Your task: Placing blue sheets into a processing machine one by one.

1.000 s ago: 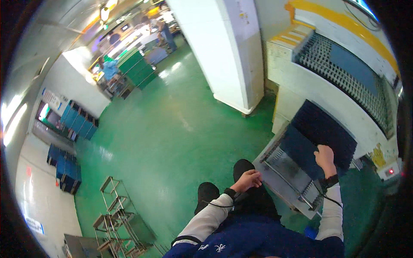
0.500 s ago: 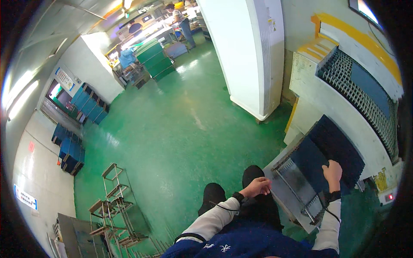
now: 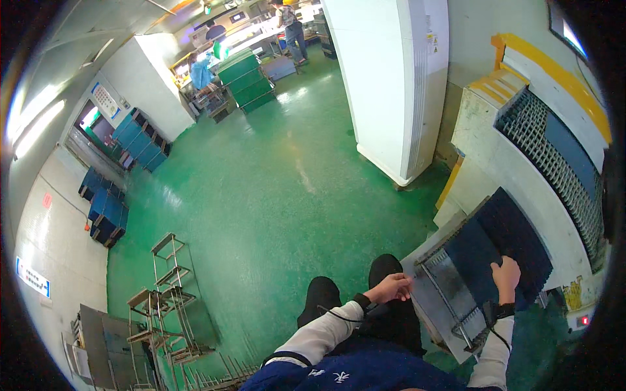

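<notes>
A metal rack [image 3: 441, 290] stands at my right knee, with bars and a toothed edge. Dark blue flat panels [image 3: 471, 251] fill its far part, packed close together with a ridged outer edge. My right hand [image 3: 506, 279] is closed at the edge of one panel, its fingertips partly hidden. My left hand [image 3: 390, 287] hovers by the rack's left edge, above my knee. Its fingers are curled together; anything between them is too small to make out. Both wrists wear dark bands with thin cords.
A pale machine [image 3: 479, 156] with a slotted conveyor [image 3: 551, 166] stands beyond the rack. A tall white cabinet [image 3: 385, 85] rises ahead. Metal stands [image 3: 173, 293] are at the lower left. Blue crates [image 3: 107, 212] line the left wall; green crates [image 3: 246, 81] and people are far off.
The view has swung slightly, so the far room sits further right. My right hand stays at the panels, and my left hand remains close to the rack's edge.
</notes>
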Available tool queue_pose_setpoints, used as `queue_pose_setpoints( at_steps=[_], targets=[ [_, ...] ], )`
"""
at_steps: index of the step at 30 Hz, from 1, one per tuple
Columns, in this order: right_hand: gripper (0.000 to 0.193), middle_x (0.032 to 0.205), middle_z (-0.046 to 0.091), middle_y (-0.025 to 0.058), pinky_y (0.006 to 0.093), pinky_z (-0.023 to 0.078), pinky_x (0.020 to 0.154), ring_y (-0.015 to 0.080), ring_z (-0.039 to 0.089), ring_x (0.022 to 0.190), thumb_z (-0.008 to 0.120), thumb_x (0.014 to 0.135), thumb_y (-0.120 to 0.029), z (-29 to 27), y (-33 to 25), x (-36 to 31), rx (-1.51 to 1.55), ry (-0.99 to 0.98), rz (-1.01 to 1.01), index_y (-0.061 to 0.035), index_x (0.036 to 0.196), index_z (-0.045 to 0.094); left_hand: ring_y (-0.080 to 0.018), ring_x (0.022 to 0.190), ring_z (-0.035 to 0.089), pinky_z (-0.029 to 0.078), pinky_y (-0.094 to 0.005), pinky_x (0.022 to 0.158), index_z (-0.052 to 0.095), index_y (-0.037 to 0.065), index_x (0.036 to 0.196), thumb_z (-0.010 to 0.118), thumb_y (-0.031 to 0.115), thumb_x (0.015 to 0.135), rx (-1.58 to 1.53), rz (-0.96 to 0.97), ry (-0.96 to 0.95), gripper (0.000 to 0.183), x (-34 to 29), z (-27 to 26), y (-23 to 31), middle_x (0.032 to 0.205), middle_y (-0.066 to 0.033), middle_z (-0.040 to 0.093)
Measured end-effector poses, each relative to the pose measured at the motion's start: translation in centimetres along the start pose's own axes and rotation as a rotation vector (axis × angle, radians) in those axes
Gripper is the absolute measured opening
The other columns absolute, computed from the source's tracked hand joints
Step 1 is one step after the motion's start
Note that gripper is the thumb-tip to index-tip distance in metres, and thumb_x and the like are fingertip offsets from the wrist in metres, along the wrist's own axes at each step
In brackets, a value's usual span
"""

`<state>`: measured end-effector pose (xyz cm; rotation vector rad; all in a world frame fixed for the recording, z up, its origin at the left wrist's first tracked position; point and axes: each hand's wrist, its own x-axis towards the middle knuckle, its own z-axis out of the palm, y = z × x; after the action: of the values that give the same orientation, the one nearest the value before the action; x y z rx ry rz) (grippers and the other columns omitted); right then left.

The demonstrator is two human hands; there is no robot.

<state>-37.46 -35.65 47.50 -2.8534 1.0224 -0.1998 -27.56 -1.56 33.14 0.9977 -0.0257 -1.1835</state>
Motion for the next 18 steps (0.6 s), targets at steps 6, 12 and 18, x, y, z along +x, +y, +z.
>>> queue_pose_setpoints(
  at_steps=[6,12,18],
  targets=[
    [0.044,0.102,0.066,0.0203,0.0429,0.049,0.083,0.0358,0.063,0.096,0.073,0.073,-0.027,0.4,0.2,0.1,-0.013,0.003,-0.010,-0.0004,0.107,0.065,-0.0157,0.068,0.063,0.051,-0.0276,0.058,0.054,0.005,0.102,0.053,0.025,0.097,0.041,0.014,-0.001,0.021,0.1,-0.1,-0.1,0.085,-0.0065,0.063],
    [0.041,0.099,0.066,0.0198,0.0437,0.050,0.081,0.0354,0.063,0.094,0.074,0.073,-0.027,0.7,0.6,0.5,-0.006,-0.032,-0.005,-0.0003,0.103,0.066,-0.0148,0.068,0.063,0.051,-0.0278,0.059,0.054,0.005,0.101,0.052,0.026,0.098,0.038,0.014,0.005,0.021,-0.3,0.3,0.2,0.085,-0.0058,0.063],
    [0.040,0.097,0.066,0.0204,0.0442,0.050,0.079,0.0358,0.063,0.092,0.075,0.072,-0.027,-0.8,-0.8,-0.1,-0.016,-0.044,0.020,-0.0005,0.102,0.066,-0.0157,0.067,0.062,0.052,-0.0283,0.060,0.055,0.005,0.099,0.051,0.021,0.098,0.008,0.005,0.018,0.017,-0.6,0.5,0.4,0.083,-0.0066,0.062]
  ],
)
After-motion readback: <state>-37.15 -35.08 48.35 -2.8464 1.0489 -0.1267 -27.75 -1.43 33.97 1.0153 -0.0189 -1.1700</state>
